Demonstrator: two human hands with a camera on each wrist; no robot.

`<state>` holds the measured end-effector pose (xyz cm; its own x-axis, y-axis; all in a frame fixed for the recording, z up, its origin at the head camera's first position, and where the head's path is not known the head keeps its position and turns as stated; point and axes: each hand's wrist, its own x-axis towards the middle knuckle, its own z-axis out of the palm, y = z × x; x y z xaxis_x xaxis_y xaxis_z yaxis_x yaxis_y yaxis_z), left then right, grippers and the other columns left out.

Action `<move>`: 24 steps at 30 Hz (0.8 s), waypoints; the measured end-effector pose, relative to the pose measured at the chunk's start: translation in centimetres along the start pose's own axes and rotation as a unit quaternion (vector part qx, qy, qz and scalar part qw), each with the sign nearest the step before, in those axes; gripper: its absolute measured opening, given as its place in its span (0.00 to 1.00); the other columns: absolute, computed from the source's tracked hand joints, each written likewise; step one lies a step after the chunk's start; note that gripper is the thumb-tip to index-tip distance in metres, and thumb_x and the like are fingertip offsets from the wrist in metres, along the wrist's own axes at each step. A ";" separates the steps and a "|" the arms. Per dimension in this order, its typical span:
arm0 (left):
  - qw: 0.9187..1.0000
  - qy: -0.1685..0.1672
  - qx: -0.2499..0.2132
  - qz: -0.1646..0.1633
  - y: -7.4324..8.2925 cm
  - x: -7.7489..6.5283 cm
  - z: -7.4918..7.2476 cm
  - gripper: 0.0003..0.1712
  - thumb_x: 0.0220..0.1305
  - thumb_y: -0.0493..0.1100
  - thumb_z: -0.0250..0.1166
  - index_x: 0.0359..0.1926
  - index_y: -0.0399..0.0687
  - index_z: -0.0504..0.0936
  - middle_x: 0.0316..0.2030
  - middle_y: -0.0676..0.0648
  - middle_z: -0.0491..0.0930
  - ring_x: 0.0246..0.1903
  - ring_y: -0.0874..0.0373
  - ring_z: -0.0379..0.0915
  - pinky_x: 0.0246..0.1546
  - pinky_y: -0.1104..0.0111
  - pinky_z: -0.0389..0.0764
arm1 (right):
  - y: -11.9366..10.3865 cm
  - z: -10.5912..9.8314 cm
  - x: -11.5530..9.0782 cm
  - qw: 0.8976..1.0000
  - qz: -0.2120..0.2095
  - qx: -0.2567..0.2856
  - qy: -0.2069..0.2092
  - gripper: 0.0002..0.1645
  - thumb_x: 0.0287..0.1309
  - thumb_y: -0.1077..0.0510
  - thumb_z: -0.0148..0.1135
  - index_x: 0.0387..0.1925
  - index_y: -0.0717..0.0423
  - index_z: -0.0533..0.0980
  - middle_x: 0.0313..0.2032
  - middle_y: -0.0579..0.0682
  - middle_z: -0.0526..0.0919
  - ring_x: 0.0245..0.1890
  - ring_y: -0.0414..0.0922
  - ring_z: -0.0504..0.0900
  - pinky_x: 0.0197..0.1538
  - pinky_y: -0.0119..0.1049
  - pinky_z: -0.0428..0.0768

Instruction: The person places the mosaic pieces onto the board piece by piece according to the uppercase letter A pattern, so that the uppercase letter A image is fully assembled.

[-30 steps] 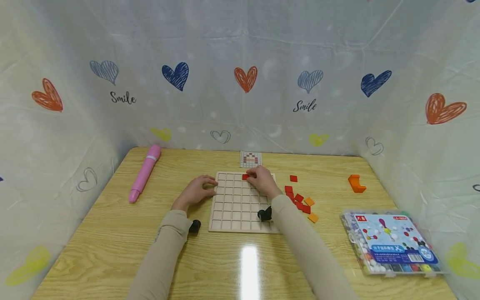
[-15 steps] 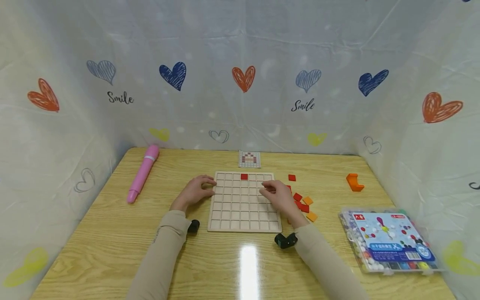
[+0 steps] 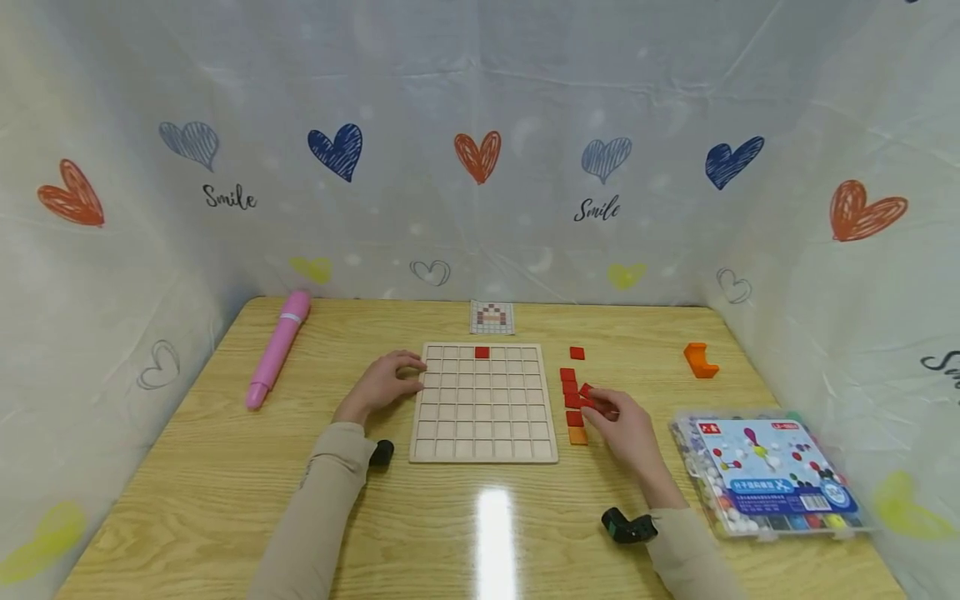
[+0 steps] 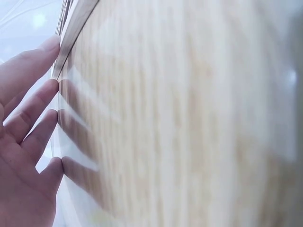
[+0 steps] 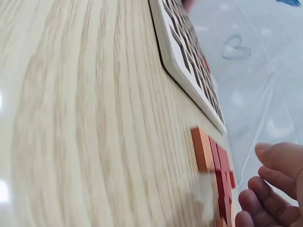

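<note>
A square wooden grid board [image 3: 551,451] lies mid-table, with one red tile [image 3: 482,352] in its top row. My left hand [image 3: 378,385] touches the board's left edge with relaxed fingers; in the left wrist view its fingertips meet the board's side and the tabletop. Right of the board, my right hand [image 3: 628,425] reaches over a small heap of red tiles [image 3: 572,400], an orange tile [image 3: 577,436] at its near end. In the right wrist view thumb and loosely bent fingers [image 5: 272,201] stand apart, nothing visible between them. The hand partly hides the heap.
A small pattern card [image 3: 492,317] lies behind the board. One red tile [image 3: 577,353] sits alone at right. A pink stick [image 3: 278,350] lies far left, an orange bracket-shaped piece [image 3: 700,361] far right. Near the right edge is a clear box [image 3: 772,475] of coloured balls.
My right hand has left the red tile in the board's top row and moved right and nearer, to the tile heap. My left hand stays at the board's edge. The head view shifted slightly.
</note>
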<state>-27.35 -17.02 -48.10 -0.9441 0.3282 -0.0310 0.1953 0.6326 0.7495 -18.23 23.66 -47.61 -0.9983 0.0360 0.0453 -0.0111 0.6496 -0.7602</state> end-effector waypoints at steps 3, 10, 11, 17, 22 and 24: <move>1.000 -0.002 -0.001 -0.002 0.0 0.1 0.0 0.20 0.66 0.40 0.68 0.58 0.40 0.82 0.69 0.37 0.69 0.73 0.36 0.56 0.75 0.43 0.56 | 1.1 -1.0 -0.6 1.000 0.018 -0.004 0.003 0.27 0.68 0.54 0.64 0.64 0.62 0.74 0.58 0.63 0.79 0.56 0.57 0.80 0.60 0.52 0.80; 1.000 -0.006 -0.001 -0.002 0.2 -0.1 0.1 0.20 0.67 0.40 0.68 0.58 0.40 0.82 0.69 0.37 0.69 0.73 0.36 0.56 0.74 0.42 0.57 | 2.2 -2.2 -1.2 0.999 0.036 -0.017 -0.005 0.27 0.67 0.57 0.63 0.64 0.64 0.73 0.60 0.65 0.77 0.58 0.59 0.79 0.61 0.53 0.79; 1.000 -0.005 -0.001 -0.003 0.2 -0.1 0.1 0.20 0.67 0.40 0.67 0.58 0.40 0.82 0.69 0.37 0.69 0.73 0.35 0.56 0.74 0.42 0.57 | 2.3 -2.2 -1.2 0.999 0.036 -0.022 -0.007 0.27 0.67 0.57 0.63 0.64 0.64 0.73 0.60 0.65 0.77 0.57 0.59 0.79 0.61 0.53 0.79; 1.000 -0.005 -0.002 -0.006 0.2 -0.2 -0.1 0.20 0.67 0.40 0.67 0.59 0.41 0.82 0.69 0.37 0.69 0.73 0.36 0.56 0.74 0.42 0.56 | 2.2 -2.4 -1.0 0.998 0.031 -0.047 -0.016 0.27 0.66 0.56 0.64 0.63 0.64 0.75 0.59 0.65 0.78 0.56 0.59 0.79 0.60 0.55 0.79; 1.000 -0.006 -0.002 -0.004 0.2 -0.2 -0.1 0.20 0.67 0.40 0.67 0.59 0.40 0.82 0.69 0.37 0.69 0.73 0.35 0.56 0.74 0.41 0.57 | 1.8 -2.4 -0.8 0.997 0.024 -0.065 -0.023 0.26 0.65 0.55 0.65 0.61 0.63 0.77 0.58 0.66 0.79 0.57 0.61 0.79 0.61 0.57 0.77; 1.000 -0.006 -0.002 -0.004 0.2 -0.1 0.0 0.20 0.67 0.40 0.67 0.59 0.40 0.82 0.69 0.37 0.69 0.73 0.36 0.56 0.74 0.42 0.57 | 1.8 -2.4 -0.7 0.997 0.023 -0.069 -0.026 0.25 0.65 0.54 0.65 0.60 0.62 0.77 0.57 0.65 0.80 0.56 0.60 0.79 0.61 0.57 0.77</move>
<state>-27.19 -16.96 -47.91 -0.9424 0.3313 -0.0454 0.1860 0.6322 0.7521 -17.45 26.57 -47.45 -0.9992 0.0323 -0.0240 0.0400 0.7466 -0.6641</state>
